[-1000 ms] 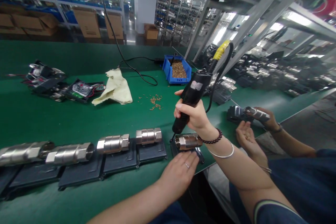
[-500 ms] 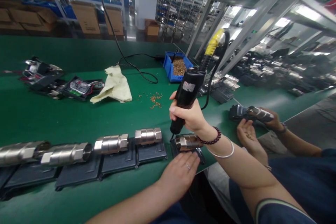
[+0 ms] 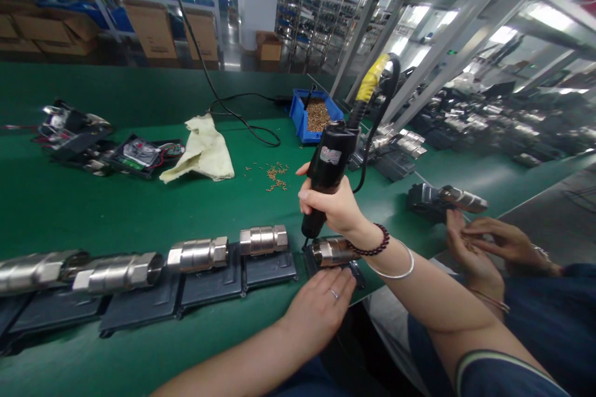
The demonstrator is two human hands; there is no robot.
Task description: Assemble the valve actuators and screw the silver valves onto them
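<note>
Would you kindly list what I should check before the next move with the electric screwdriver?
1. Right hand wrapped round the electric screwdriver: ok.
2. Bit seated in a screw beside the metal cylinder: cannot tell, too small.
3. Left hand flat on the dark base: ok.
4. Cord hanging clear of the row of units: ok.
5. Co-worker's hands apart from the tool: ok.

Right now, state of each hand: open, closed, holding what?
Left hand: open, palm down, holding nothing, fingertips beside the metal fitting.
Right hand: closed around the electric screwdriver, tip down.
</note>
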